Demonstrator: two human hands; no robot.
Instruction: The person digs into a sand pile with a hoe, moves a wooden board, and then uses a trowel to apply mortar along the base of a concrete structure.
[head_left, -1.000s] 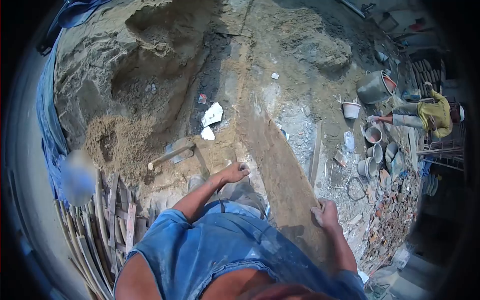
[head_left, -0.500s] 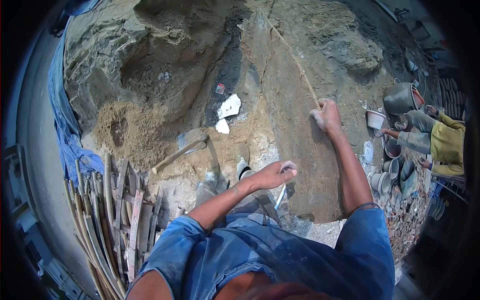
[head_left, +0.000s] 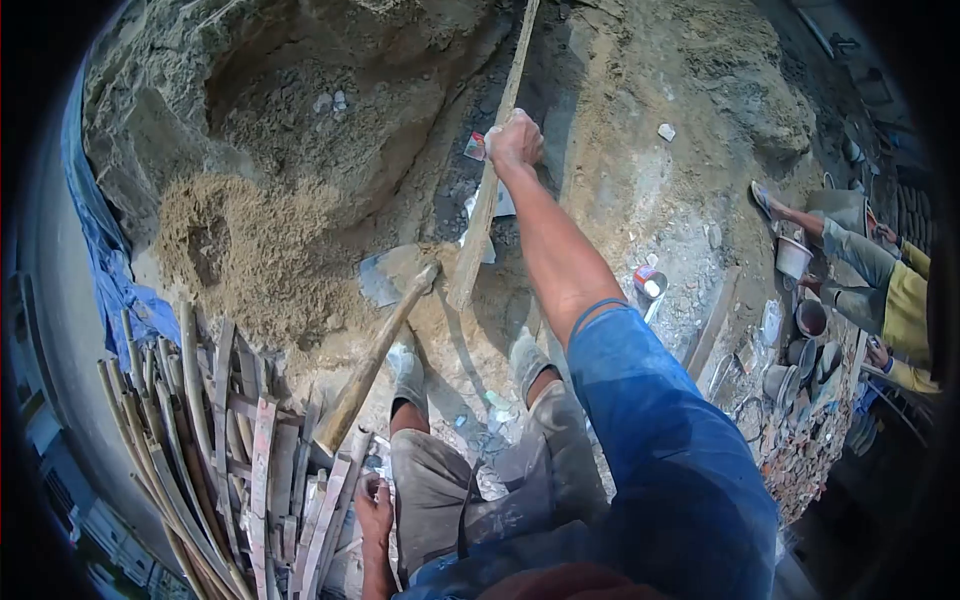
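Observation:
My right hand (head_left: 515, 142) is wrapped round a long board (head_left: 476, 245), now seen nearly edge-on, standing over the ground in front of my feet. My left hand (head_left: 375, 508) hangs low beside my left leg, near the wood pile, with its fingers loosely curled and apart and nothing visible in them. A thick wooden handle (head_left: 370, 370) slants left of the board, its far end by a flat metal blade (head_left: 380, 278). A red packet (head_left: 474, 146) lies just left of my right hand. White pieces (head_left: 503, 202) are partly hidden behind the board.
Sand (head_left: 250, 250) rises at the left, beside a blue tarp (head_left: 95, 215). Sticks and planks (head_left: 265, 470) lean at lower left. A can (head_left: 650, 282) lies right of my arm. A person in yellow (head_left: 905, 325) is at the far right near buckets (head_left: 793, 258) and rubble.
The board has swung from flat on the right to edge-on further left, with my right hand moving left and away. My left hand has dropped back to lower left. The view has shifted.

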